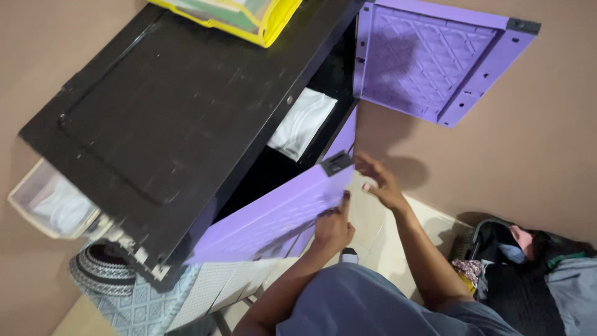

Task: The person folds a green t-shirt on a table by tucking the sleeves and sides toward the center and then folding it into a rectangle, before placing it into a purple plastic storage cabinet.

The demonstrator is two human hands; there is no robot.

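At the far left we are seeing a pale drawer (53, 202) sticking out from under the black cabinet top (168, 106), with white cloth lying inside it. Below it, a round patterned cap (102, 270) is resting beside a tiled, pale unit. On the far edge of the black top a yellow bin (249, 18) is sitting, partly cut off by the picture edge. Moving right, the cabinet is standing open; in its dark inside a folded white cloth (303, 123) is lying on a shelf. The lower purple door (273, 214) is swinging outward toward us. Our left hand (333, 227) is closing on the free edge of this door, thumb on top. Our right hand (379, 180) is staying just beside the door's upper corner, fingers spread wide, holding nothing. The upper purple door (435, 59) is hanging open against the beige wall, leaving free room beneath it. At the far right, a pile of clothes (528, 267) is lying on the floor.
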